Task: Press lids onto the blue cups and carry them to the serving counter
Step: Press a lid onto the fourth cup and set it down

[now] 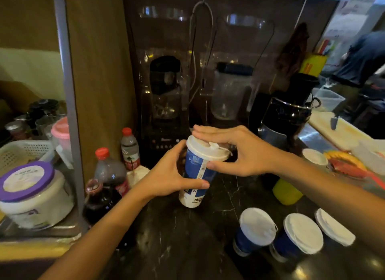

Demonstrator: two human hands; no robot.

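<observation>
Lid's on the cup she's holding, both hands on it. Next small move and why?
Probably press the right hand down round the rim of the white plastic lid, while the left hand steadies the tall blue-and-white paper cup. The cup is tilted, and the lid's sip tab looks raised on the right, so it may not be fully seated.
</observation>
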